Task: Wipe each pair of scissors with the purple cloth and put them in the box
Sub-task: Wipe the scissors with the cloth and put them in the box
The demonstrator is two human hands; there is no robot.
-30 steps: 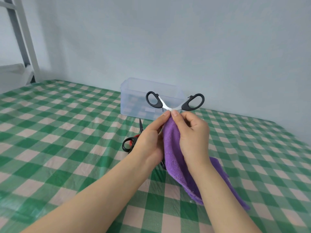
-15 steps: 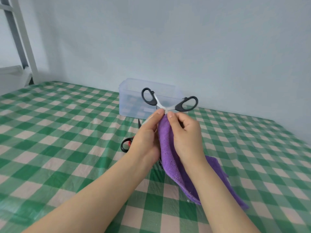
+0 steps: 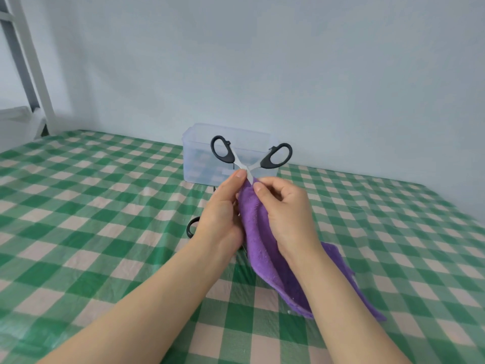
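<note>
Two hands are meeting above a green-checked tablecloth (image 3: 78, 232). One pair of black-handled scissors (image 3: 249, 160), handles splayed wide and pointing up and away, is being held in the air in front of the clear plastic box (image 3: 199, 158), which is sitting at the far edge by the wall. Left hand (image 3: 223, 216) is pinching just below the pivot, fingers curled closed around the covered blades. Right hand (image 3: 286, 208) is pressing the purple cloth (image 3: 265, 256) against those blades (hidden under the fabric), fingers clenched on it; the cloth's tail is trailing down to the table. One more black handle loop (image 3: 191, 228) is lying on the table, mostly hidden behind the left wrist.
</note>
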